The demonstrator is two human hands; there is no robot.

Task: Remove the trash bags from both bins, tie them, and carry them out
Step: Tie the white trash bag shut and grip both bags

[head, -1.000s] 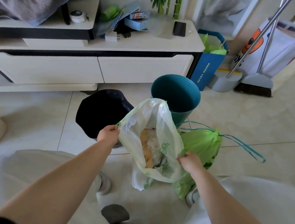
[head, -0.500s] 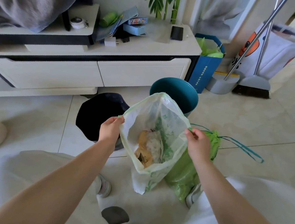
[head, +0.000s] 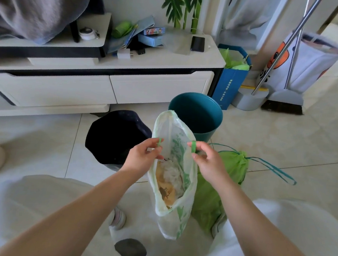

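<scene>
A pale translucent trash bag (head: 177, 221) with a green leaf print hangs open in front of me, paper and scraps showing inside. My left hand (head: 142, 157) pinches its green drawstring on the left rim. My right hand (head: 207, 161) pinches the drawstring on the right rim. A bright green trash bag (head: 231, 169), cinched with its teal drawstring loose on the tiles, lies on the floor to the right. Behind stand an empty teal bin (head: 197, 114) and a black bin (head: 115, 135).
A white TV cabinet (head: 110, 87) runs along the back with a phone and small boxes on top. A blue paper bag (head: 231, 80), a dustpan and a broom (head: 283, 100) stand at the back right. My knees frame the bags.
Both hands moved up from the bag's sides to its top rim and now pinch the green drawstring. The bag's mouth has narrowed and stands taller.
</scene>
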